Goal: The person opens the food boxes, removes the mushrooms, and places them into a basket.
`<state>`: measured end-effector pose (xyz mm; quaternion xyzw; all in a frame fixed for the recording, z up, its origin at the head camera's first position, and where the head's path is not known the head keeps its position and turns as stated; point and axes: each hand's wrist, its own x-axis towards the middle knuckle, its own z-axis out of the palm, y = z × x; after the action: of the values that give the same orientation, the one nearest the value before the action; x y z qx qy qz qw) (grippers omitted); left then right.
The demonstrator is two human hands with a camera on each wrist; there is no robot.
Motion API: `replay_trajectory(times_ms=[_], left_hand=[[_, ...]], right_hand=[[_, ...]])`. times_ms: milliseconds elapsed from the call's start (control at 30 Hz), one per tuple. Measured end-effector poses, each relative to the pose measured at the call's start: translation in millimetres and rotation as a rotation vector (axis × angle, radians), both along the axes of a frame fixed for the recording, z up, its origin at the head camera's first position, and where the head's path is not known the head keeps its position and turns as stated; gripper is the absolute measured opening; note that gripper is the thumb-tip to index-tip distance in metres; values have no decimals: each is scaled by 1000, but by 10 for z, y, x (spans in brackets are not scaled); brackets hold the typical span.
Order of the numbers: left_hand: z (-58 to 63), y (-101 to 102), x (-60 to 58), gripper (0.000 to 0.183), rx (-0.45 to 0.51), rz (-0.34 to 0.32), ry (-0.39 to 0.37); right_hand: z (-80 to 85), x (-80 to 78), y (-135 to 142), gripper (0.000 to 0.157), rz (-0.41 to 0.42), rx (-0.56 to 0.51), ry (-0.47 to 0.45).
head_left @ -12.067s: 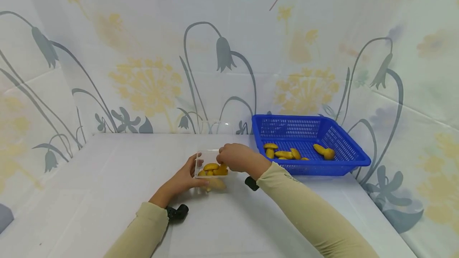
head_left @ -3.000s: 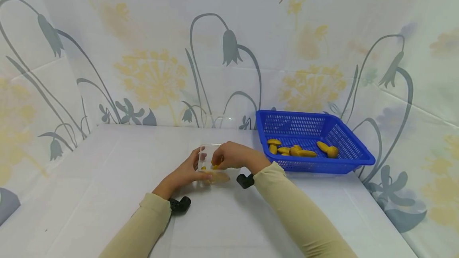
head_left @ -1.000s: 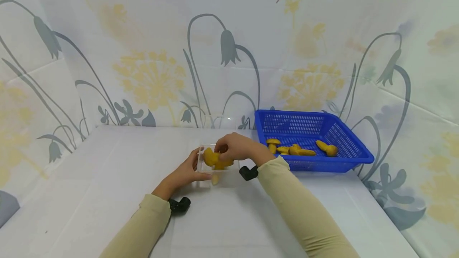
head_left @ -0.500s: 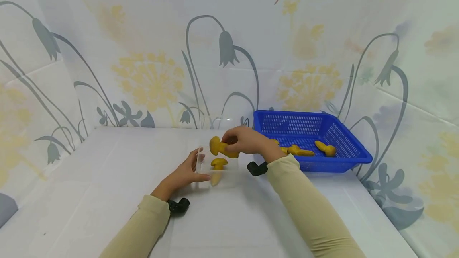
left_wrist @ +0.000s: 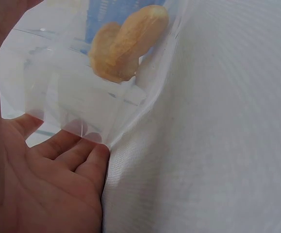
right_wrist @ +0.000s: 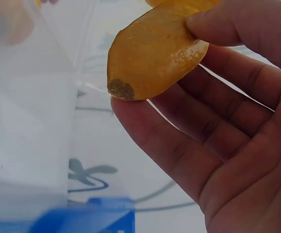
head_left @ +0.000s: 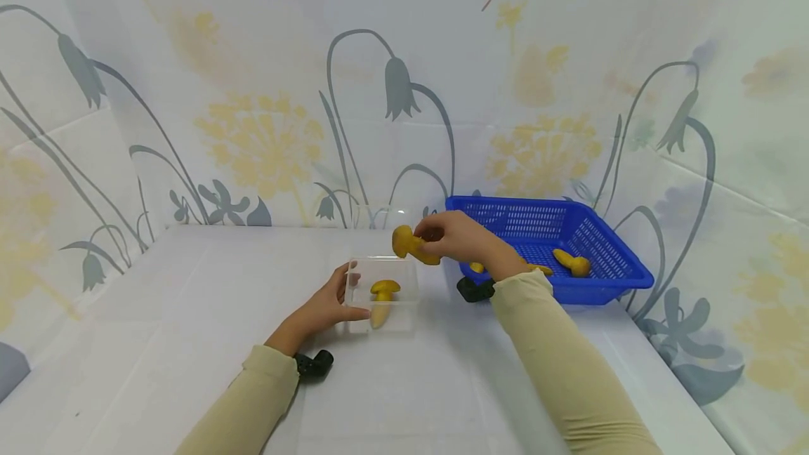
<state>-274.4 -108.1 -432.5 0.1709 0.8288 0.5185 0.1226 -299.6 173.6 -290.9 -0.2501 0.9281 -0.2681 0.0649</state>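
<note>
My left hand [head_left: 325,304] grips the left side of a clear plastic box [head_left: 404,302], thumb at the front and fingers behind. Inside the box one yellow mushroom [head_left: 384,289] lies with its cap toward the back; the left wrist view shows its pale stem [left_wrist: 142,29] through the plastic. Above the box's right back corner, my right hand [head_left: 464,239] pinches another yellow mushroom [head_left: 411,244], cap pointing left. In the right wrist view the thumb presses this mushroom [right_wrist: 150,53] from one side, and a fingertip touches its brownish stem end.
A blue perforated basket [head_left: 607,286] stands at the back right with several yellow mushrooms [head_left: 576,265], partly hidden by my right hand and wrist. Behind the box a clear plastic lid [head_left: 399,213] stands up near the floral backdrop [head_left: 265,55]. White cloth covers the table [head_left: 221,279].
My right hand has lifted a mushroom out of the box and carried it up and right. The box held several mushrooms earlier, and one lies there now. My left hand stays on the box.
</note>
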Motion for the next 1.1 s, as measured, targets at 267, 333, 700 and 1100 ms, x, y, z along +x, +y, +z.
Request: replay_trajectory(times_ms=[267,333,700,1100], left_hand=[[12,3,1,105,-2,-2,-7],[18,4,3,105,-2,-3,-7],[29,2,25,105,-7,3,-4],[-10,-6,-1,106,-9,-3,-9]], right_hand=[[49,-8,226,26,-38,-2,22],[50,-24,287,26,-50,-2,22],[29,-89,595,34,-116,11,28],[35,-86,786,36,-203,11,17]])
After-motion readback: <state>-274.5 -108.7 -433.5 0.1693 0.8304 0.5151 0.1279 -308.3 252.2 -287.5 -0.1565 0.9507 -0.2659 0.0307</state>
